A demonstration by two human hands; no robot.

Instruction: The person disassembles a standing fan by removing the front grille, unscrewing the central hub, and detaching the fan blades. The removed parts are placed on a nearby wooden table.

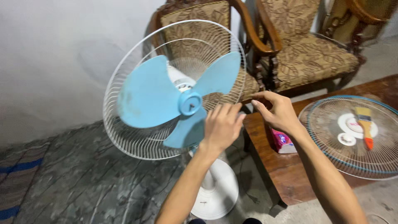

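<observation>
Steadying the light blue three-blade fan propeller [166, 99] with left hand [222, 126], fingers [219, 111] curled loosely on the lower blade edge near the blue hub cap [190, 103], not clenched. Right hand [278, 113] hovering just right of the white rear wire guard [124, 137], thumb and forefinger pinched toward each other, holding nothing visible; cannot tell if touching the guard rim. Pedestal fan standing on the floor, white round base [215, 195] below the forearms, front guard off. Removed front grille [352, 157] lying flat on the brown wooden desk [286, 174] at right, with a yellow-handled, orange-tipped paintbrush [365, 126] resting on it and a small pink-and-white packet [282, 142] near the desk edge. Best handled, by judgement, by holding one blade firm near the hub so nothing spins, keeping fingertips off thin wire ends, pressure light on the plastic. Edges to mind: guard rim close to the right wrist, desk corner just beside the fan pole, carved wooden armchairs [298, 54] right behind the guard. Open room mostly at left over the grey patterned floor mat [83, 182] and toward the plain wall; right side crowded.
</observation>
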